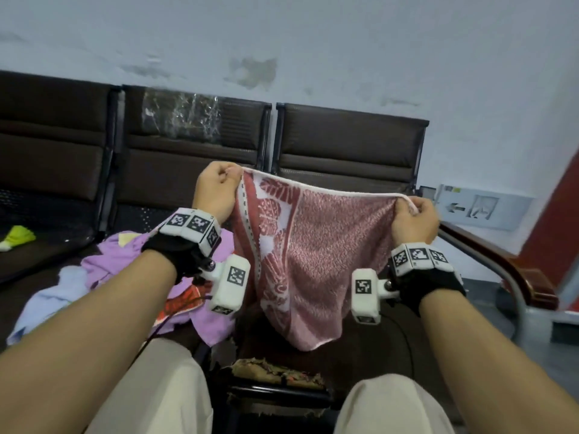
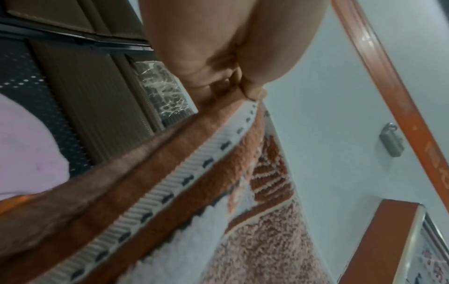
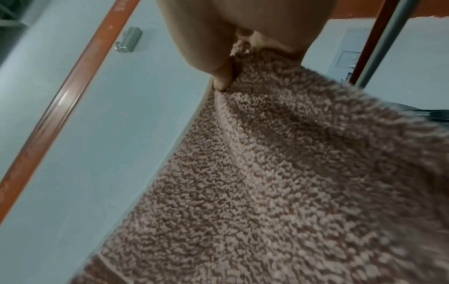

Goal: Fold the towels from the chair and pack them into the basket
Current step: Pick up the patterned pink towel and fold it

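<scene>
A pink and red patterned towel (image 1: pixel 316 255) hangs in the air above the dark chair seat (image 1: pixel 360 358), stretched between both hands. My left hand (image 1: pixel 219 186) pinches its upper left corner, and my right hand (image 1: pixel 413 217) pinches the upper right corner. The left wrist view shows the left hand (image 2: pixel 243 84) gripping the bordered edge of the towel (image 2: pixel 194 182). In the right wrist view the right hand (image 3: pixel 226 76) pinches the speckled terry side of the towel (image 3: pixel 279 173). A heap of other towels, purple (image 1: pixel 125 258) and light blue (image 1: pixel 53 299), lies on the seat to the left. No basket is in view.
A row of dark brown chairs (image 1: pixel 344 142) stands against a pale wall (image 1: pixel 313 42). A yellow-green cloth (image 1: pixel 18 238) lies on the far left seat. A metal and wood armrest (image 1: pixel 501 270) curves at the right. My knees (image 1: pixel 163 389) sit at the seat's front edge.
</scene>
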Tool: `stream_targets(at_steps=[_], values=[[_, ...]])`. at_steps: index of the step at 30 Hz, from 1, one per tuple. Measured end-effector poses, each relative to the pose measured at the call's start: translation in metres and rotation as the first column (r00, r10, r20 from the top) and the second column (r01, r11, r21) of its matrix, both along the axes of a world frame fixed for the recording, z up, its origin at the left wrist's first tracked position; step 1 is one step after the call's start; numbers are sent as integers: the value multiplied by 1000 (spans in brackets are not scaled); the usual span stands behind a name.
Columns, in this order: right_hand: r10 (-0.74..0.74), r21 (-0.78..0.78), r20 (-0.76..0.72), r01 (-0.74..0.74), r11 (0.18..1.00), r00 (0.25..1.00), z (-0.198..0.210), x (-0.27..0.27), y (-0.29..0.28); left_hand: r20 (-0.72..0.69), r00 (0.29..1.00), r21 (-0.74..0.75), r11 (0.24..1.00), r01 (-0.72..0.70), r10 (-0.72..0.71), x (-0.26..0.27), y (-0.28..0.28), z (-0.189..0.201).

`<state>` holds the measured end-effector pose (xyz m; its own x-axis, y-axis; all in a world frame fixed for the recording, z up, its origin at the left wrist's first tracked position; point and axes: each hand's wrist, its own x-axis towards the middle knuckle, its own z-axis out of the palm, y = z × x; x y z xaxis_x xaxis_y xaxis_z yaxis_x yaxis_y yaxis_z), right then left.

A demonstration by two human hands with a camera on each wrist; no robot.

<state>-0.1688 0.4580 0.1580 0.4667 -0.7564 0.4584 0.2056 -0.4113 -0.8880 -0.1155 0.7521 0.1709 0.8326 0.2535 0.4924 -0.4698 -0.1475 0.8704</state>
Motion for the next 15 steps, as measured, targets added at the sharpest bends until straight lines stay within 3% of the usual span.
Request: stream_targets(at_steps=[5,10,15], values=[[-26,-95,71,32,995,997,29,-4,-10,101,994,12,999,-42,41,0,12,31],[-33,-241,18,36,970,999,17,6,-19,165,968,91,975,-203,186,1,19,19],[-56,-161,-129,35,986,990,-18,31,-23,-28,990,170,977,-129,136,22,17,-14]])
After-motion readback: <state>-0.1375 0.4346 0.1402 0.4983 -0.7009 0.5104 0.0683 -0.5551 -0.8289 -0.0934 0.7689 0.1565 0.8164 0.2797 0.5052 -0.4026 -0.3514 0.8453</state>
